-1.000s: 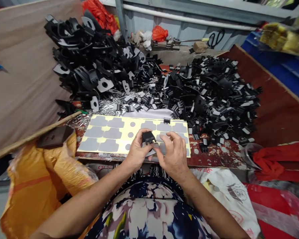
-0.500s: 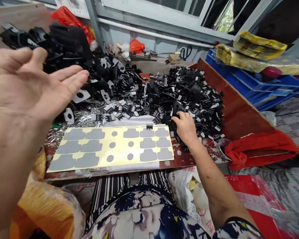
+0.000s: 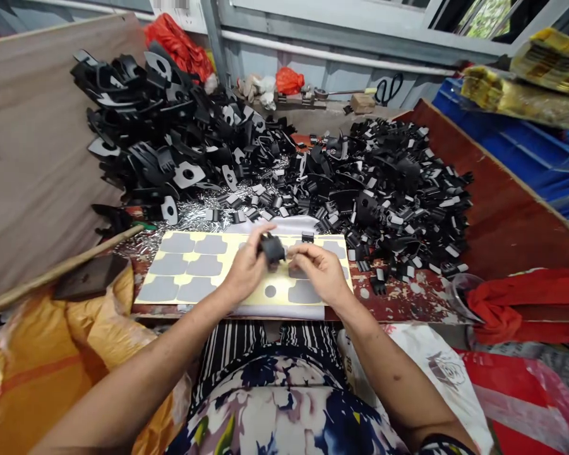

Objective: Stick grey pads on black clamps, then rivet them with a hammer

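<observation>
My left hand [image 3: 244,270] is closed on a small black plastic piece [image 3: 271,249], held above the middle of the sheet and blurred by motion. Just to its right, my right hand [image 3: 321,268] pinches thumb and fingers together close to the piece's edge. What lies between those fingertips is too small to make out. Beneath both hands lies a pale yellow sheet [image 3: 233,292] with rows of grey T-like shapes and round dots. A small black toothed piece [image 3: 307,237] rests on its far edge.
Curved black plastic parts [image 3: 156,151] are heaped at the left. Smaller black pieces [image 3: 407,189] are piled at the right. Shiny metal bits [image 3: 189,218] lie between. A wooden stick [image 3: 66,268] leans at the left; a red board [image 3: 506,221] borders the right.
My left hand has come down from the upper left to above the sheet and now holds a black piece. My right hand has moved left from the pile to meet it.
</observation>
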The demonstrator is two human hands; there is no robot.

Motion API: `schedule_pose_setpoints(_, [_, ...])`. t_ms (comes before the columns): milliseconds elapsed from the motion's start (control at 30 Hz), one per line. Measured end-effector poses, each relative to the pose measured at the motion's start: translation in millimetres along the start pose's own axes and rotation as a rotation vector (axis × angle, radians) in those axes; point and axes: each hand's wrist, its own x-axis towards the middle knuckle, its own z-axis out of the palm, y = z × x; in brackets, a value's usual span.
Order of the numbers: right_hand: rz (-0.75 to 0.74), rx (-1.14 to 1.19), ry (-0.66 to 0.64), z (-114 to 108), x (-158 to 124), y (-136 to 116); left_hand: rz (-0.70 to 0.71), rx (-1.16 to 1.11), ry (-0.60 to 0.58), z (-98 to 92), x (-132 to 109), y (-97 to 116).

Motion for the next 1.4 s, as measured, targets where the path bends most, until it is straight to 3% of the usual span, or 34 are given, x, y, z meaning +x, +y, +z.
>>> schedule_pose_setpoints(100, [-0.058,-0.216,0.137,6,16,27,-0.236,-0.216,0.154,-27.4,14,-6])
schedule_pose_setpoints(167, [-0.104,-0.375,0.108,7,23,39,-0.364,-0.303,0.194,-42.0,22,-10])
schedule_pose_setpoints(267, [-0.095,-0.412,0.021,2,24,42,-0.406,-0.361,0.213,-52.0,29,-16])
schedule_pose_setpoints(333, [-0.024,-0.297,-0.132,-7,21,35,-0.398,-0.396,0.228,-52.8,31,-18])
schedule_pose_setpoints(433, [0.086,-0.040,-0.459,-24,17,19,-0.403,-0.448,0.266,-50.9,32,-18])
schedule_pose_setpoints(467, [0.087,0.022,-0.489,-27,16,15,-0.396,-0.450,0.268,-49.6,30,-17])
schedule_pose_setpoints(500, [0.065,0.059,-0.449,-29,14,11,-0.384,-0.446,0.259,-47.8,28,-15])
schedule_pose_setpoints(633, [-0.087,-0.021,-0.026,-19,6,5,-0.355,-0.489,0.105,-32.3,7,-7])
schedule_pose_setpoints(700, [-0.119,-0.078,0.072,-10,1,5,-0.369,-0.548,0.021,-20.8,-5,-3])
schedule_pose_setpoints(933, [-0.126,-0.086,0.153,6,-5,6,-0.366,-0.636,-0.101,4.1,-18,-3])
schedule_pose_setpoints(1400, [-0.133,-0.114,0.176,16,-3,10,-0.363,-0.688,-0.111,1.8,-18,-10])
